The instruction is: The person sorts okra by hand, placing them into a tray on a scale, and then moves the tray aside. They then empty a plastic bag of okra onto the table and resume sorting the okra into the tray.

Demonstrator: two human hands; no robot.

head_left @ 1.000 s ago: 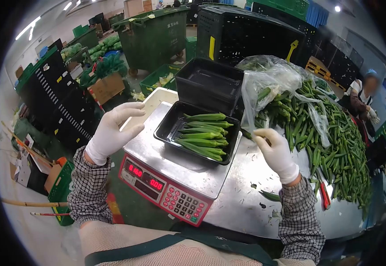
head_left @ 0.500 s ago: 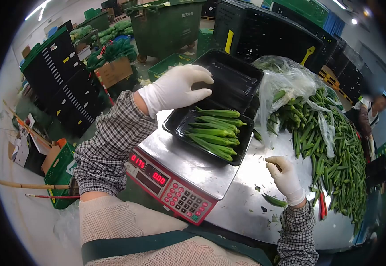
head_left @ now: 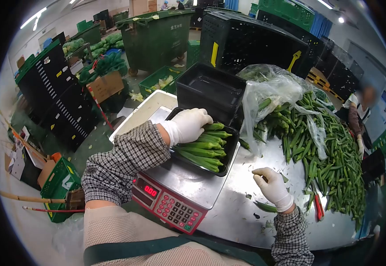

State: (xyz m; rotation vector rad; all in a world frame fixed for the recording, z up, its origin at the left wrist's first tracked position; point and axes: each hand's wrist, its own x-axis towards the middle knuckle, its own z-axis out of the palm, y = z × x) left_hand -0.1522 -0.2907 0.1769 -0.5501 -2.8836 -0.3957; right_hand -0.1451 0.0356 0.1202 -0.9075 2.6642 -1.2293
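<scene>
My left hand (head_left: pixel 189 126), in a white glove, is over the far side of a black tray (head_left: pixel 230 155) on the scale. Its fingers are bent down together around the upper ends of green okra pods (head_left: pixel 204 148); the palm side is hidden. My right hand (head_left: pixel 273 188), also gloved, hovers above the metal table (head_left: pixel 235 208) with fingers loosely curled. A small gap shows between thumb and forefinger, and nothing is in them. Below its wrist lies a single okra pod (head_left: pixel 265 207). The scale (head_left: pixel 168 201) has a red keypad front and its visible display reads 0.00.
Behind the filled tray stand black trays (head_left: pixel 208 88). A large okra heap (head_left: pixel 330 164), partly under a clear plastic bag (head_left: pixel 270 88), covers the table's right side. A red-handled tool (head_left: pixel 319 207) lies beside it. Another person (head_left: pixel 357 115) stands at the far right.
My left hand has come down from above the tray onto the okra. My right hand stays over the table with its fingers curled. The whole view has shifted slightly.
</scene>
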